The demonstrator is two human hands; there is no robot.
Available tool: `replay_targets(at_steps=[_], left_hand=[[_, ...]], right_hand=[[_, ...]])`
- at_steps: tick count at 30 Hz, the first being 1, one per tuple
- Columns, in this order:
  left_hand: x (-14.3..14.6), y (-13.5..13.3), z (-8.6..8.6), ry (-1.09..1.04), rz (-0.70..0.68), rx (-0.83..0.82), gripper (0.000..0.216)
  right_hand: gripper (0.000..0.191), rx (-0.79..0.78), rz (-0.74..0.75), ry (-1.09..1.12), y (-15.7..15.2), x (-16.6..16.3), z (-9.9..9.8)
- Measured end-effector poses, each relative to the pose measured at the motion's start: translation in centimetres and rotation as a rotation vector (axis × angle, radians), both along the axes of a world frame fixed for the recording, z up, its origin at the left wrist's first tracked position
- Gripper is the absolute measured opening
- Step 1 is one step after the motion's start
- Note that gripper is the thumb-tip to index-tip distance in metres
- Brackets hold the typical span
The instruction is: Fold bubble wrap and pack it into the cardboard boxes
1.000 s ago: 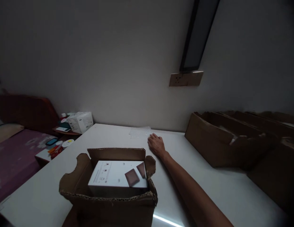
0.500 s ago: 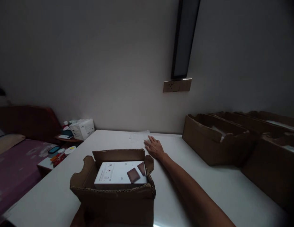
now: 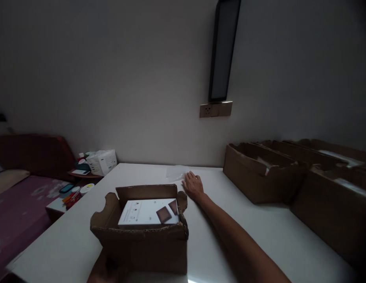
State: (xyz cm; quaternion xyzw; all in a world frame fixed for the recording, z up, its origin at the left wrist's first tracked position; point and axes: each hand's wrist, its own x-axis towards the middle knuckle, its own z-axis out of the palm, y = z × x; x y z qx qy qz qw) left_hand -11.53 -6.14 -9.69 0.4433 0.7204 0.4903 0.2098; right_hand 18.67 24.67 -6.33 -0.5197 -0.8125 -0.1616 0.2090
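A brown open-topped cardboard box (image 3: 147, 249) stands near me on the white table. Inside it lies a white printed carton (image 3: 143, 212) with brown squares pictured on its top. At the box's lower left, my left hand (image 3: 104, 269) holds it; the hand is dark and partly out of the frame, its fingers mostly hidden. My right hand (image 3: 193, 185) reaches past the box toward the wall. Its curled fingers are closed on the right edge of a thin clear plastic bag (image 3: 174, 173) that lies flat on the table.
Several larger cardboard boxes (image 3: 259, 177) stand along the right of the table (image 3: 61, 232). At the left are a bed (image 3: 20, 220) and a small stand with a tissue pack (image 3: 102, 162). The wall behind carries a socket plate (image 3: 216, 109).
My right hand has drawn its spread fingers together at the plastic bag, which has shifted slightly toward it and lies flatter. The view has turned a little; the left hand still holds the box.
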Motion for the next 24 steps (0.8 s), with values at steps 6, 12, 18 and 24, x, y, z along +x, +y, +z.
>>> replay_targets(at_steps=[6, 12, 18, 24], left_hand=[[0.1, -0.5, 1.0, -0.008, -0.034, -0.002, 0.063], [-0.7, -0.7, 2.0, -0.019, -0.102, -0.098, 0.069], [0.0, 0.4, 2.4, -0.03, -0.153, -0.084, 0.066], [3.0, 4.6, 3.2, 0.058, -0.175, -0.025, 0.063]], right_hand=[[0.042, -0.007, 0.02, -0.043, -7.1, 9.9, -0.5], [0.043, 0.065, 0.008, 0.026, -15.1, 20.0, -0.1], [0.063, -0.305, 0.358, 0.382, -23.2, 10.1, -0.4], [0.056, -0.579, 0.471, 0.811, -23.2, 1.0, 2.1]])
